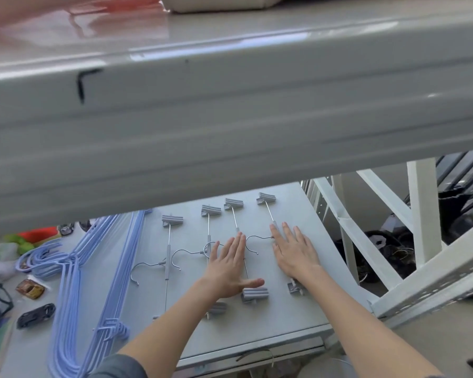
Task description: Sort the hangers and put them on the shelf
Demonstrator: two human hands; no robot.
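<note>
I am laying my left hand (228, 261) and right hand (294, 251) flat, fingers straight, on grey metal clip hangers (239, 241) lined across the pale grey shelf (298, 315), beside stacked blue wire hangers (74, 282).

A single head-worn camera looks forward and down from just behind an upper shelf edge (230, 126) onto the lower shelf (292, 317) below.

The wide-angle lens sits so close to the grey upper edge that it fills the top half of the view as a blurred, bowed band. Under it the view drops steeply to the lower shelf at arm's reach, with both forearms entering from the bottom edge and the hands (227, 264) near centre. To the right the view passes white frame struts (377, 241) to the floor. No second view is given.
</note>
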